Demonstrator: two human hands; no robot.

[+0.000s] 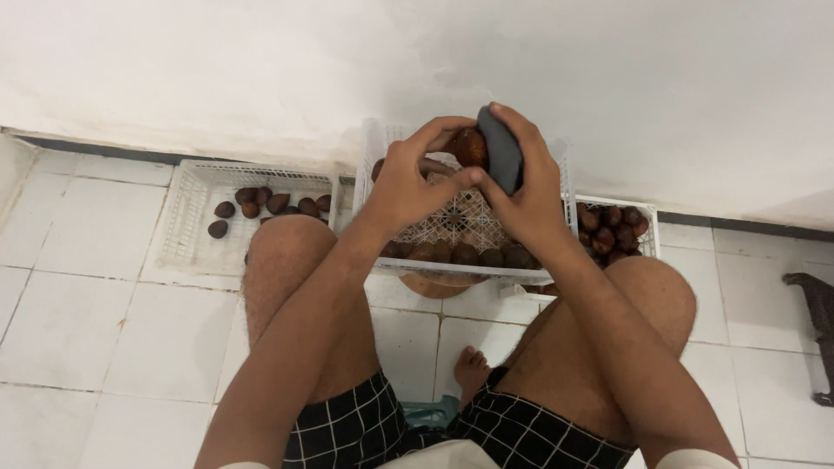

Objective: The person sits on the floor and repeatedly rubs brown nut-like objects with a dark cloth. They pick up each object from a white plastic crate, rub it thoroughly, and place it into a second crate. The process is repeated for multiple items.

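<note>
My left hand [413, 178] grips a brown scaly fruit [470, 147] held up in front of me. My right hand [526, 191] presses a dark grey pad [501, 149] against that fruit. Both hands are raised above a white plastic basket [375, 143] with a row of similar brown fruits [469, 254] along its near side. I sit on a tiled floor with my bare knees on both sides of this basket.
A white basket [191, 217] at the left holds several brown fruits [269, 203]. Another white basket [650, 217] at the right is full of the same fruits [612, 230]. A white wall runs behind them. A dark object [817, 304] lies at the far right.
</note>
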